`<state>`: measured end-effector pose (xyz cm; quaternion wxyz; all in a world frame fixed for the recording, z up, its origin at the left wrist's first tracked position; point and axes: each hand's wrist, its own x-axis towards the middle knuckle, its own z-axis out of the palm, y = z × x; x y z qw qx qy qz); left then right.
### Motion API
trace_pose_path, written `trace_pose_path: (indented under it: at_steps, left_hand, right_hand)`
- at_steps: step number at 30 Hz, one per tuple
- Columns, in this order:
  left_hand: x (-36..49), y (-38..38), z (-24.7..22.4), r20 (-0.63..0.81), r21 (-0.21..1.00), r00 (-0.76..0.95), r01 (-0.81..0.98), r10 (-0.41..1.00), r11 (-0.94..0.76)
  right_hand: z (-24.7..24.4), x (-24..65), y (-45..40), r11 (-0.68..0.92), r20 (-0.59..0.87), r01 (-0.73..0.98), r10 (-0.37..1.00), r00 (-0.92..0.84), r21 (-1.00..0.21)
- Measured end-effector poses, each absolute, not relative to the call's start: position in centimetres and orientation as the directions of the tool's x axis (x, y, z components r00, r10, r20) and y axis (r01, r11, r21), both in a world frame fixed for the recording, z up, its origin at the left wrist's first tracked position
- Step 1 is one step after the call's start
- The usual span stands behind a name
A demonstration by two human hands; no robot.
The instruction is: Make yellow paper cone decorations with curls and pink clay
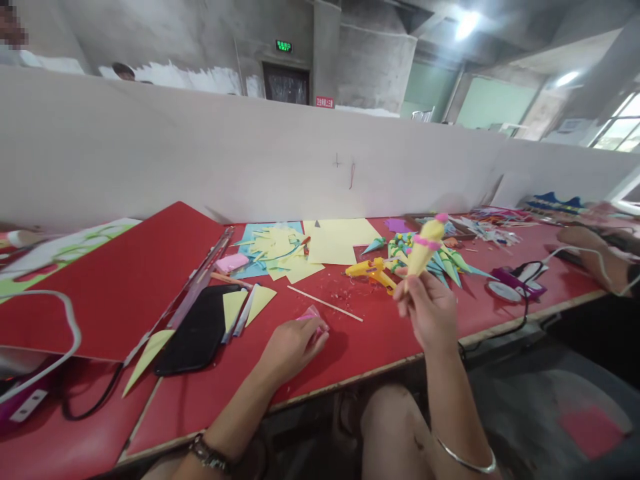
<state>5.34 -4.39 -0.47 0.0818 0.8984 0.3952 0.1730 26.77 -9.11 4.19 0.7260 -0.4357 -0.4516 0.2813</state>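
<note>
Raised over the table, my right hand (pixel 431 310) pinches a yellow paper ice-cream cone (pixel 424 253) by its pointed lower end. A pink band of small balls rings the cone, and a pink ball tops its yellow scoop. My left hand (pixel 295 343) rests on the red table with its fingers curled over a small pink plastic packet (pixel 313 313); the packet is partly hidden. A thin wooden stick (pixel 325 303) lies just beyond that hand. Left of the raised cone is a yellow glue gun (pixel 373 272). Several finished blue and green paper cones (pixel 450 263) lie behind the right hand.
Yellow paper sheets (pixel 340 240) and cut scraps (pixel 275 243) lie at the back. On the left are a black phone (pixel 195 333) and a large red board (pixel 135 280). A purple power strip (pixel 520 283) with cables sits at right, near another person's arm (pixel 595 257).
</note>
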Motion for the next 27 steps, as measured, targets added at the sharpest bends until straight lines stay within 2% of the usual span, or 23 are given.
trace_pose_path:
  at_steps: [3, 6, 8, 9, 10, 15, 20, 27]
  left_hand:
    - [5.4, -4.4, -0.5, 0.230, 0.290, 0.632, 0.682, 0.740, -0.672]
    - [5.4, -4.4, -0.7, 0.242, 0.324, 0.628, 0.667, 0.740, -0.671]
    - [5.4, -4.3, -0.9, 0.246, 0.334, 0.628, 0.660, 0.738, -0.673]
    - [5.4, -4.3, -1.0, 0.246, 0.331, 0.628, 0.661, 0.738, -0.673]
    - [5.4, -4.3, -1.1, 0.245, 0.326, 0.628, 0.664, 0.739, -0.673]
    - [5.5, -4.1, -1.3, 0.255, 0.318, 0.608, 0.682, 0.752, -0.659]
    - [5.4, -4.1, -1.3, 0.253, 0.324, 0.590, 0.695, 0.767, -0.642]
    - [5.4, -4.1, -1.1, 0.247, 0.351, 0.576, 0.697, 0.779, -0.626]
  right_hand:
    - [3.1, 30.3, -8.3, 0.388, 0.395, 0.151, 0.690, 0.607, -0.909]
    - [2.4, 33.6, -7.2, 0.175, 0.365, 0.350, 0.705, 0.608, -0.920]
    - [2.3, 35.4, -6.3, -0.081, 0.301, 0.551, 0.767, 0.566, -0.831]
    - [2.4, 36.2, -5.7, -0.214, 0.251, 0.659, 0.807, 0.535, -0.721]
    - [2.5, 36.8, -5.1, -0.263, 0.221, 0.694, 0.822, 0.525, -0.670]
    - [3.5, 38.7, -1.7, -0.396, 0.172, 0.810, 0.846, 0.505, -0.433]
    - [3.7, 40.2, 0.2, -0.508, 0.155, 0.840, 0.830, 0.536, -0.188]
    - [3.4, 41.2, 1.1, -0.495, 0.121, 0.868, 0.861, 0.495, -0.028]
